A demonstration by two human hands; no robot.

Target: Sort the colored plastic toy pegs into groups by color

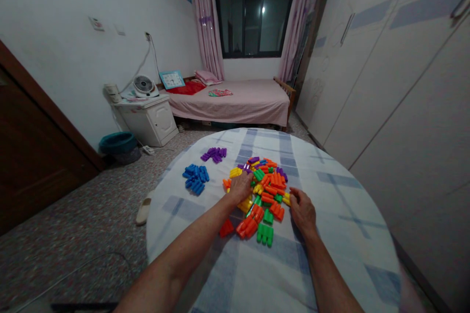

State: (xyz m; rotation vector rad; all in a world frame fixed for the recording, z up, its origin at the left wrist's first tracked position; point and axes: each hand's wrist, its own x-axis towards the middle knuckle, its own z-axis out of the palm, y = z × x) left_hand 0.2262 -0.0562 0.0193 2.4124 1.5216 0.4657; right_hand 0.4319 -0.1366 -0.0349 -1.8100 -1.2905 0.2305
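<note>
A mixed heap of plastic building blocks [266,190], orange, green, yellow and purple, lies in the middle of a round table with a checked cloth [330,234]. My left hand [240,186] rests on the left side of the heap, its fingers curled around a purple block at its far end. My right hand [301,210] lies at the heap's right edge, fingers bent, touching a yellow block. A sorted group of blue blocks [196,178] lies to the left, and a group of purple blocks [214,154] lies farther back.
A bed with a pink cover [242,100] stands under the dark window. A white bedside cabinet [149,117] carries a small fan. A teal basin [117,143] and a slipper [143,211] lie on the floor. White wardrobe doors [396,83] line the right.
</note>
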